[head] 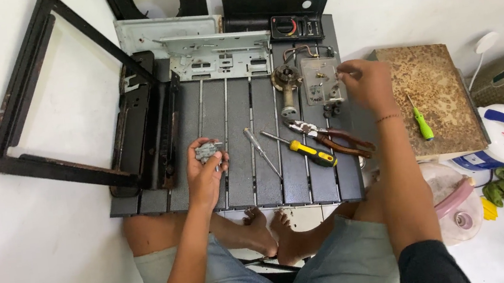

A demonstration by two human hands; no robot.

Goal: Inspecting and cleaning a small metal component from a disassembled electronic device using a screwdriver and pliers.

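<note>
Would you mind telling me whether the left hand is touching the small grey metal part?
Touching: the head view shows the left hand gripping the small grey metal part between its fingertips.

Ribbed metal panel [241, 161]: centre of the frame, flat on the floor, before the person's crossed feet.
Open frame [39, 102]: upper left, its right end resting against the panel's left edge.
Bracket plate [220, 53]: top centre, on the panel's far edge.
Control panel [279, 18]: behind it, top centre-right.
Burner part [286, 84]: right of centre, just left of a clear tray [320, 83] (small parts inside).
Left hand [205, 172]: lower centre-left, over the panel, holding a valve body [207, 150].
Right hand [369, 84]: at the tray's right edge.
Screwdrivers [307, 151], pliers [331, 139]: on the panel between the hands.
Board [433, 95]: right of the panel, a small screwdriver [422, 123] on it.
</note>
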